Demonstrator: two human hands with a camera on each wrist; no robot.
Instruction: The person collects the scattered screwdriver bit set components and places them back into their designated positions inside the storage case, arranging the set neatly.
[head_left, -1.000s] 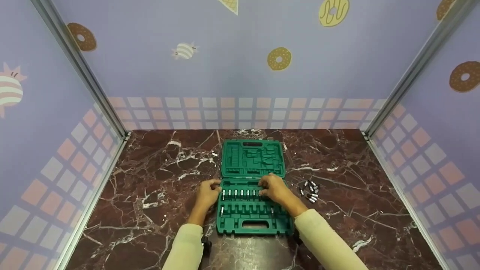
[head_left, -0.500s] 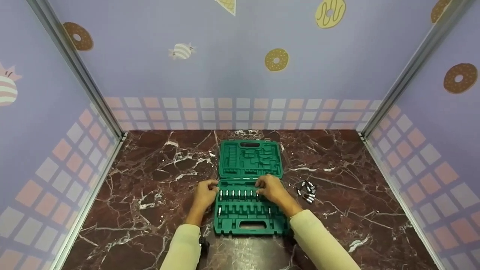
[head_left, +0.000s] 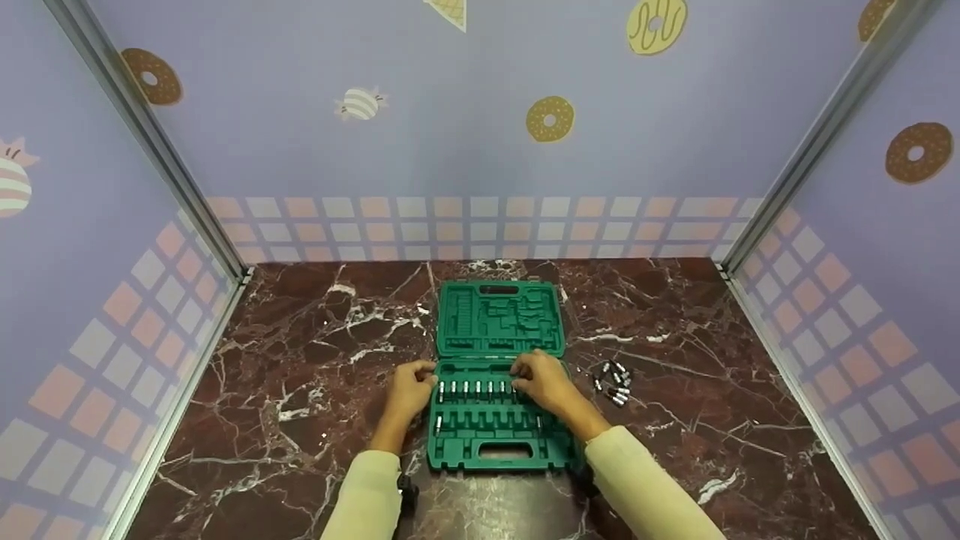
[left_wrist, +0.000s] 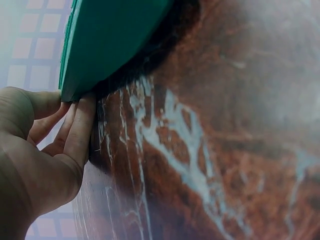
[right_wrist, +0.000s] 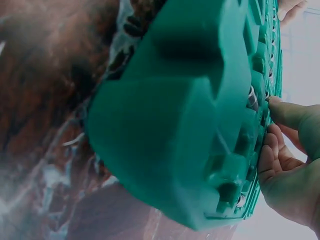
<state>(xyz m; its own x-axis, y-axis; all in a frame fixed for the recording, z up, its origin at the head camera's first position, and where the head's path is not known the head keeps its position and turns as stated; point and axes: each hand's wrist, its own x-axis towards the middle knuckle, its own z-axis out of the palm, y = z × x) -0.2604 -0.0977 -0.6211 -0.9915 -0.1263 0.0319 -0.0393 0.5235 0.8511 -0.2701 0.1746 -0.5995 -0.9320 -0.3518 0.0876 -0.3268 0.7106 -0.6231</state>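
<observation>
Green tool case lying open on my marble worktop, both my hands at it.

My left hand rests straight fingers against the case's left edge; my right hand curls its fingertips onto the right end of the row of metal bits seated in the tray. Loose bits lie in a heap just right of the case.

I see a green tool case, silver sockets, cream sleeves, and a dark red, white-veined marble tabletop.
</observation>
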